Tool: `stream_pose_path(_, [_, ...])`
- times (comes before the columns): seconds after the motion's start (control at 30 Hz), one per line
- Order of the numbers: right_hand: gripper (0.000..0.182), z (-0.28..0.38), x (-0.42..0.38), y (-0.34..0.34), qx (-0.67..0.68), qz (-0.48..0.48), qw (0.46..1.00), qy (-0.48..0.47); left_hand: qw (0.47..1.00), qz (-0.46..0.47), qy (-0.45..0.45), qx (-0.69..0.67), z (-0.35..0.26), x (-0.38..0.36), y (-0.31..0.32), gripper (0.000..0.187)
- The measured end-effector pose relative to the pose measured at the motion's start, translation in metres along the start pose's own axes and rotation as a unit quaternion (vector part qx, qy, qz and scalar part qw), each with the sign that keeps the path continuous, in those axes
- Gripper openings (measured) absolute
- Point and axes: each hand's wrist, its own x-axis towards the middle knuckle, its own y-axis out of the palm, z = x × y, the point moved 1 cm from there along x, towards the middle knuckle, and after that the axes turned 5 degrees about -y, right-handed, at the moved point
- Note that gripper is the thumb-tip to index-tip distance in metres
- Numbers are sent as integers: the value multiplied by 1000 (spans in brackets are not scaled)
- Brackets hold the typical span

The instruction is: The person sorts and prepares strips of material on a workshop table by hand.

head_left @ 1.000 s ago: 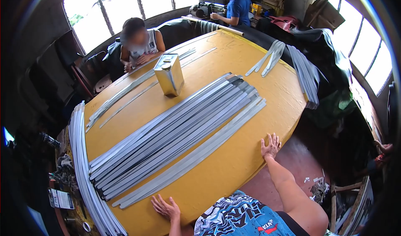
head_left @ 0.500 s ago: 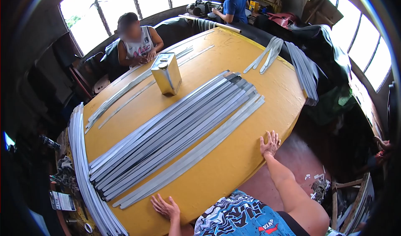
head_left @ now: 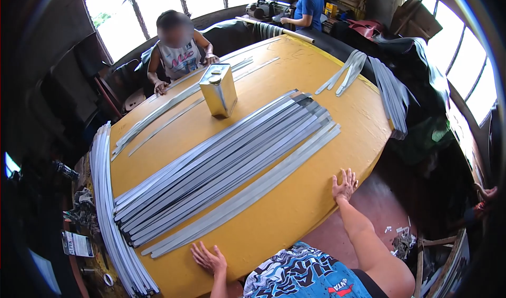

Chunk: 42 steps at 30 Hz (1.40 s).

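My left hand (head_left: 209, 258) lies flat near the front edge of the yellow tabletop (head_left: 279, 213), its fingers spread. It is just below the near ends of a pair of pale grey strips (head_left: 242, 192). My right hand (head_left: 344, 186) rests on the table's right edge, fingers apart and holding nothing. Beyond the pale strips lies a wide bundle of long grey strips (head_left: 221, 166), side by side and running diagonally. Behind the bundle a square metal can (head_left: 219, 92) stands upright.
Grey strips hang over the left edge (head_left: 103, 187) and the right corner (head_left: 387, 95). A person in a white top (head_left: 182, 58) leans at the far side, hands on the table. Another person in blue (head_left: 309, 8) stands by a machine (head_left: 269, 9). A wooden frame (head_left: 440, 242) stands lower right.
The view has shifted slightly. Across the table, the person in the white top has spread their hands apart along the edge. My two hands stay in place on the table.
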Motion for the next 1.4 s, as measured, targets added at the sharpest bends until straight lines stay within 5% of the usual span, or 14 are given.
stream_pose_path(1.0, [53,-25,5,13,49,-22,996,-64,998,-58,-9,28,-1,-4,17,56])
stream_pose_path(1.2, [60,-60,92,13,54,-7,993,-100,955,-98,-264,91,-25,-18,55,53])
stream_pose_path(1.4, [64,-92,228,22,15,34,996,-80,919,-103,-352,148,-76,-35,57,57])
